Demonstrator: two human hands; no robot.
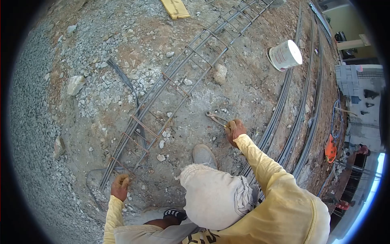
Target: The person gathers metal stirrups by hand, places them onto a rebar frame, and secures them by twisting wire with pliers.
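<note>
My right hand (235,132) is closed round the handles of a pair of pincers (215,117), whose jaws point away over the bare ground. Down at the near end of a long rebar cage (164,84), my left hand (120,186) is closed with its fingertips pinched together. Whatever lies between those fingertips is too small to tell. Several long steel bars make up the cage, with rusty stirrups (145,126) across them. A bundle of thin dark wire (120,73) passes beneath the cage.
A white bucket (285,55) stands at the upper right beside long rows of steel bars (280,110). Gravel (40,122) covers the left side. A yellow piece (175,8) lies at the top, an orange object (330,149) at the far right. Loose stones dot the ground.
</note>
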